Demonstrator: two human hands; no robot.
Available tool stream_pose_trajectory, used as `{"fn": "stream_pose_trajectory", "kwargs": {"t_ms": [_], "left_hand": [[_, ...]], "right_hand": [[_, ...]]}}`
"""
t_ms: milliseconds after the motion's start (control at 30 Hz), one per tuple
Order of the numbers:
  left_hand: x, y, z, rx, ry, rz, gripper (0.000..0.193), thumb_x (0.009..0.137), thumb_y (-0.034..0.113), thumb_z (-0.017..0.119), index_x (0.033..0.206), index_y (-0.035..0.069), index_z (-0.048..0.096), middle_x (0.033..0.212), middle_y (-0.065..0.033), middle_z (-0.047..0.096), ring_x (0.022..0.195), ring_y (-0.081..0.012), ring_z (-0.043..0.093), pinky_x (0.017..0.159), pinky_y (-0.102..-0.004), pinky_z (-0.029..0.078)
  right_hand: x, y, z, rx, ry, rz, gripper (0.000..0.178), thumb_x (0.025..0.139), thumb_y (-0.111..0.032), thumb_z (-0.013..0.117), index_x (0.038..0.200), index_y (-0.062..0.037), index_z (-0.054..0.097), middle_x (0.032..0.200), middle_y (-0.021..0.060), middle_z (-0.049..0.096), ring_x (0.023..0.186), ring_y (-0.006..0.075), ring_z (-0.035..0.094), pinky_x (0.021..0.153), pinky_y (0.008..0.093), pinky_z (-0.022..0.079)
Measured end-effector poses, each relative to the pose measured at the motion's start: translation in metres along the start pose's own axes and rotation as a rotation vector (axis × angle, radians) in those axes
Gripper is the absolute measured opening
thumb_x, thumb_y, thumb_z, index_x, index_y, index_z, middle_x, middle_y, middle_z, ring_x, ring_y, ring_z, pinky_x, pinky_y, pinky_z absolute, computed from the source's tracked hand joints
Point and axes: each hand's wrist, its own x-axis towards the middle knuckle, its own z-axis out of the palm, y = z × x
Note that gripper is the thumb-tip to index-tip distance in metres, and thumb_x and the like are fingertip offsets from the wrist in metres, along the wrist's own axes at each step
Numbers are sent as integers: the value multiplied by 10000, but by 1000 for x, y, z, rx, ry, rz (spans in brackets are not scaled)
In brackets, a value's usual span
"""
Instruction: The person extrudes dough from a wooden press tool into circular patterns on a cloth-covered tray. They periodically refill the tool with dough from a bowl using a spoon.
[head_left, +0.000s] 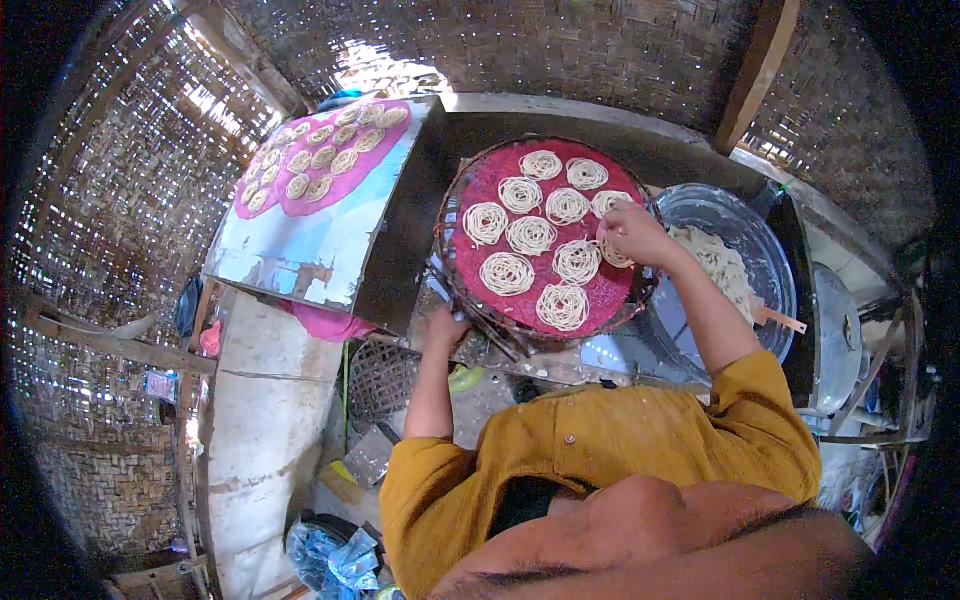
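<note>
A round tray (452, 262) with a dark woven rim carries a pink-red cloth (465, 262) set with several round coils of pale dough strands (531, 235). My right hand (637, 235) reaches over the tray's right side, fingers pinched together just above a coil (614, 256) that it partly covers. Whatever lies between those fingertips is too small to make out. Lower left of the tray, my left hand (446, 330) is curled closed by some dark bars (482, 325); what it grips is hidden.
Right of the tray stands a wide basin (780, 255) of pale dough (715, 262), with a flat-handled tool (780, 319) at its edge. At the left, a raised pale-blue board (310, 255) bears more coils on pink cloth. A woven basket (380, 380) sits below; woven walls enclose the space.
</note>
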Motion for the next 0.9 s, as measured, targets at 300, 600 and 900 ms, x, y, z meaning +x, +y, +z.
{"fn": "stream_pose_trajectory", "kwargs": {"t_ms": [300, 600, 900], "left_hand": [[-7, -14, -20, -417, 342, 72, 432, 667, 228, 629, 1037, 27, 536, 951, -154, 574, 858, -251, 564, 758, -315, 435], [-23, 50, -96, -908, 541, 208, 310, 737, 129, 602, 1019, 9, 554, 929, -82, 596, 833, -132, 552, 751, -245, 422], [-2, 89, -112, -337, 622, 423, 303, 684, 185, 626, 929, 12, 578, 888, -168, 568, 852, -302, 535, 760, -356, 417]], "right_hand": [[-46, -14, -27, 311, -77, -31, 155, 684, -153, 554, 787, -38, 565, 815, 70, 511, 803, 213, 495, 732, 295, 388], [-138, 131, -48, 1034, 284, 503, 210, 661, -165, 575, 836, -51, 551, 716, 39, 512, 634, 140, 495, 586, 242, 394], [-99, 89, -37, -133, 270, 445, 365, 667, -310, 633, 942, -73, 601, 877, 165, 575, 900, 302, 520, 801, 375, 406]]}}
